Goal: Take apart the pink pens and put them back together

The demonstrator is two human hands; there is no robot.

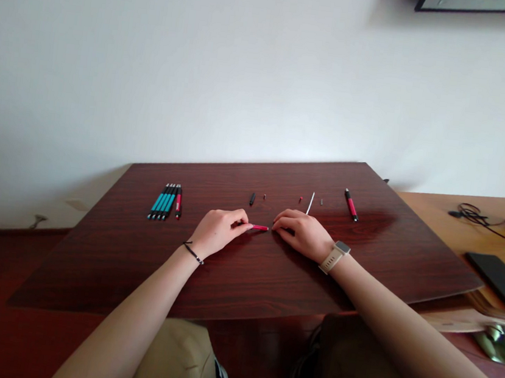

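My left hand pinches a red pen barrel, which points right, low over the dark wooden table. Just right of the barrel's end, my right hand rests on the table with its fingers drawn together; whatever they hold, if anything, is hidden. Beyond the hands lie loose pen parts: a black grip piece, a small part, a tiny red piece, a thin white refill and a small grey spring-like piece.
Several turquoise pens lie in a row at the left, with a red pen alongside. Another red pen lies at the right. A lighter table carries a coiled black cable and a dark flat object.
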